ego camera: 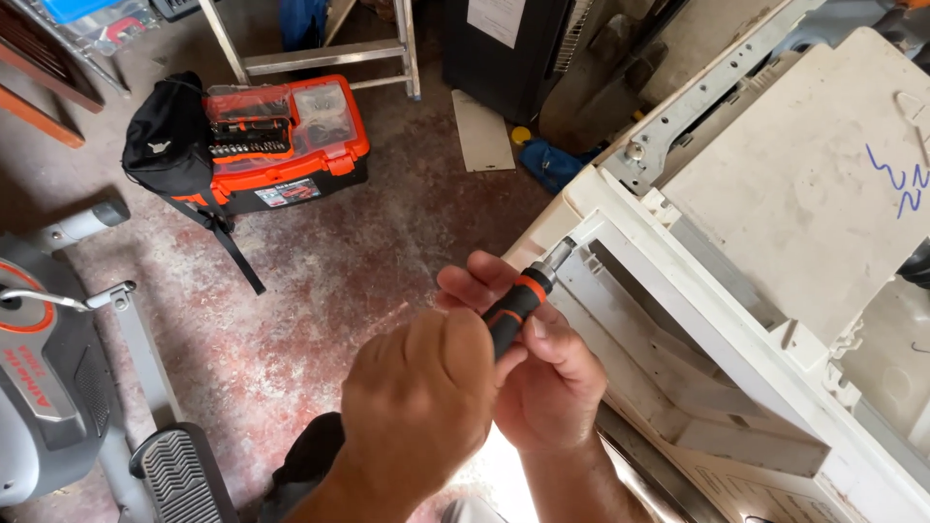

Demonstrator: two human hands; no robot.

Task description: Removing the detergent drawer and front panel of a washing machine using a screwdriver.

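Screwdriver [520,298]: tip set at white appliance frame [620,228] corner | left hand [418,397]: fingers wrapped round handle for torque | right hand [542,373]: fingers pinching shaft, steadying | toolbox [281,136]: well left of frame.

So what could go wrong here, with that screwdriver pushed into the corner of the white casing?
The screwdriver tip meets the white casing at a slant, so it might slip off. The right hand sits close behind the tip and could hit the casing's edge. Both hands crowd the handle, the left hand hiding part of it.
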